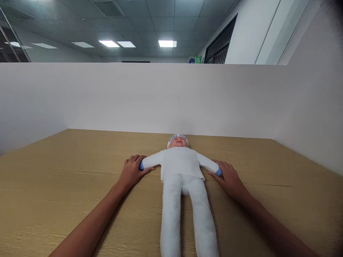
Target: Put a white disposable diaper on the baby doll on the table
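A baby doll (182, 164) lies on its back on the tan tabletop, head at the far end and legs toward me. It wears a white top, white trousers and a white cap (178, 136) with blue lettering. Both its arms are stretched out sideways, with blue at the ends. My left hand (134, 169) is closed around the end of the arm on the left, thumb along its near side. Around the end of the other arm, my right hand (228, 177) is closed in much the same way. The doll's feet are out of view below.
The tan tabletop (80, 157) has creases across it. A low white wall (134, 96) rises behind it, and another white wall (316, 107) bounds the right side. Beyond are ceiling lights and a dark barred window (221, 43).
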{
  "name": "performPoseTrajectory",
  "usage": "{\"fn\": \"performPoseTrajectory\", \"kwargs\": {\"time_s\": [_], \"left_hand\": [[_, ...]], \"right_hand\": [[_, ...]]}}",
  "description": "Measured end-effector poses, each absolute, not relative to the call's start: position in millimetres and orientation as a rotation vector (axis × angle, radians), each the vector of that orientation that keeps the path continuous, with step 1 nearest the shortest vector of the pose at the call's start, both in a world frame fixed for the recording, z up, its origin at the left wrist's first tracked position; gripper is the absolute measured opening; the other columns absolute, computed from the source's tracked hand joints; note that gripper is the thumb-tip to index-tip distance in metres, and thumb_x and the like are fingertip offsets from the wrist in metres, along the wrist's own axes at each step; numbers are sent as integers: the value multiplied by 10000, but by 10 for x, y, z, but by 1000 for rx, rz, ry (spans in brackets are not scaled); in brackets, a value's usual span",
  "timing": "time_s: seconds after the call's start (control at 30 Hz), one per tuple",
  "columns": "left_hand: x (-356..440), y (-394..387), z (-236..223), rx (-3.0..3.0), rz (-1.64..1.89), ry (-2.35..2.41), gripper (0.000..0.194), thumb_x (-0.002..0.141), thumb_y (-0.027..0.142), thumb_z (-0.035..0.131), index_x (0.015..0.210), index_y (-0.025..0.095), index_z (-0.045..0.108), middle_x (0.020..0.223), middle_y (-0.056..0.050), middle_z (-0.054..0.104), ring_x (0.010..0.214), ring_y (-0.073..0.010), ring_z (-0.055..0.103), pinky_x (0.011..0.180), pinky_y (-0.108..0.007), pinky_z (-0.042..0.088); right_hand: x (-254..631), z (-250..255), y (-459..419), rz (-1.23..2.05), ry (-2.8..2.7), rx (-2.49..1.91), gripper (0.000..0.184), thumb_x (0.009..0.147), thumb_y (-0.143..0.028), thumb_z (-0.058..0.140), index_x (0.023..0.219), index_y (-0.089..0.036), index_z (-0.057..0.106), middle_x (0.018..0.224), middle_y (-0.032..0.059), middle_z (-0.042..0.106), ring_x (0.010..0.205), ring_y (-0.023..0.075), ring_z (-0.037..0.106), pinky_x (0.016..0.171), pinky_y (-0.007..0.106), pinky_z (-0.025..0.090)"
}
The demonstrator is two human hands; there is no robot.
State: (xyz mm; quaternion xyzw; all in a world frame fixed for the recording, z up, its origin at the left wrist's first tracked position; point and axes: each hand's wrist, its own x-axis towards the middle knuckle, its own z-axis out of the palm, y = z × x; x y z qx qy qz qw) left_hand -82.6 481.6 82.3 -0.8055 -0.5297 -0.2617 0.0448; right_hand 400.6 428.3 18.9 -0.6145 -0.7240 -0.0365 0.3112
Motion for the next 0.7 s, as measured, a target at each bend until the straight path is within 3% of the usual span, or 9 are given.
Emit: {"fn": "performPoseTrajectory", "kwargs": {"time_s": [0.2, 0.27, 0.33, 0.43, 0.47, 0.53, 0.6, 0.63, 0.7], "left_hand": [[-877, 4634, 769, -2404, -900, -1610, 695, 981, 724, 648, 1460, 224, 592, 1448, -132, 657, 1320, -377, 567, 1083, -535, 441], [-870, 4515, 786, -2359, -977, -1623, 741, 975, 707, 660, 1499, 193, 556, 1506, -157, 614, 1362, -391, 532, 1119, -557, 433], [-821, 4342, 843, -2312, -1087, -1620, 672, 997, 624, 648, 1479, 165, 564, 1500, -178, 606, 1358, -392, 520, 1149, -567, 418], [-647, 3899, 969, -2254, -1402, -1576, 297, 1051, 374, 508, 1216, 180, 660, 1249, -146, 705, 1196, -334, 584, 1084, -515, 450], [-568, 3682, 1002, -2232, -1544, -1558, 234, 1051, 302, 453, 1080, 201, 662, 1111, -120, 715, 1099, -310, 600, 1020, -486, 469], [-404, 3134, 1020, -2242, -1823, -1523, 288, 1058, 250, 388, 859, 239, 596, 874, -75, 651, 909, -277, 578, 869, -440, 476], [-257, 2474, 958, -2571, -1927, -1445, 375, 1092, 328, 389, 760, 259, 548, 793, -66, 604, 823, -267, 555, 804, -439, 483], [-193, 2128, 901, -2851, -1901, -1479, 392, 1108, 399, 413, 774, 267, 569, 846, -77, 629, 858, -272, 575, 814, -445, 512], [-84, 1465, 760, -3068, -1760, -1578, 280, 1074, 507, 580, 956, 276, 684, 998, -85, 700, 921, -269, 636, 793, -436, 581]], "right_hand": [[3906, 143, 4110, -213, -1772, -1562, 772, 995, -681, 590, 1567, -172, 491, 1508, 192, 611, 1387, 406, 540, 1187, 592, 415], [3799, 239, 3974, -215, -1682, -1475, 729, 961, -597, 654, 1531, -162, 525, 1522, 206, 600, 1413, 421, 522, 1206, 624, 390], [3664, 376, 3790, -210, -1600, -1387, 555, 954, -454, 634, 1424, -161, 595, 1470, 203, 636, 1384, 403, 548, 1196, 620, 399], [3427, 576, 3348, -193, -1516, -1325, 230, 981, -232, 441, 1072, -199, 651, 1112, 124, 743, 1099, 286, 679, 1000, 477, 537], [3344, 623, 3136, -176, -1502, -1310, 237, 987, -177, 383, 927, -220, 608, 930, 76, 718, 927, 237, 685, 867, 401, 556], [3183, 670, 2601, -130, -1513, -1279, 333, 1010, -124, 327, 726, -249, 449, 648, -14, 540, 609, 161, 554, 606, 294, 463], [3041, 654, 1956, -98, -1557, -1241, 411, 1084, -162, 337, 686, -242, 399, 588, -44, 452, 521, 128, 467, 532, 258, 412], [2980, 626, 1618, -108, -1580, -1209, 419, 1120, -218, 393, 707, -227, 463, 618, -42, 494, 539, 121, 489, 541, 247, 439], [2878, 550, 978, -159, -1696, -1136, 205, 1073, -395, 680, 977, -214, 682, 911, 17, 697, 775, 160, 663, 670, 287, 582]]}}
